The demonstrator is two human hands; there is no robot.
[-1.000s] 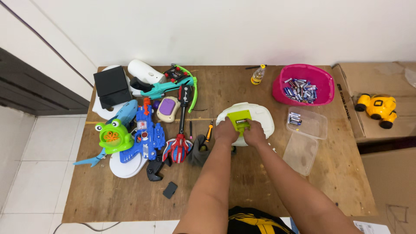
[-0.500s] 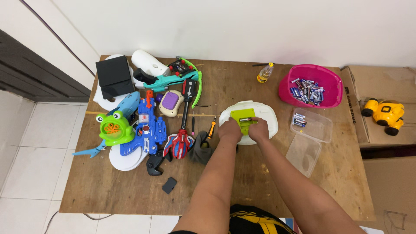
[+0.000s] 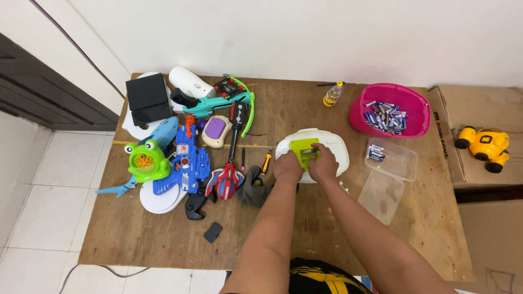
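Both hands work close together on a white toy [image 3: 313, 152] lying flat near the middle of the table [image 3: 305, 239]; the left hand [image 3: 287, 166] presses down on its near left edge, and the right hand [image 3: 323, 164] rests just beside it, fingertips at the green panel [image 3: 304, 149] on the toy's upper face, where small batteries seem to sit; whether the right fingers pinch anything is hidden by the knuckles, so I cannot tell. To do this well, I judge the left hand should pin the toy so it does not slide on the wood, while the right works with fingertips only, pressing each cell straight down rather than levering against the panel's thin edges; too much force could crack a clip. A clear tub [image 3: 392, 161] with spare batteries lies just right, a pink bowl [image 3: 389, 111] beyond it, a small screwdriver [image 3: 266, 161] just left.
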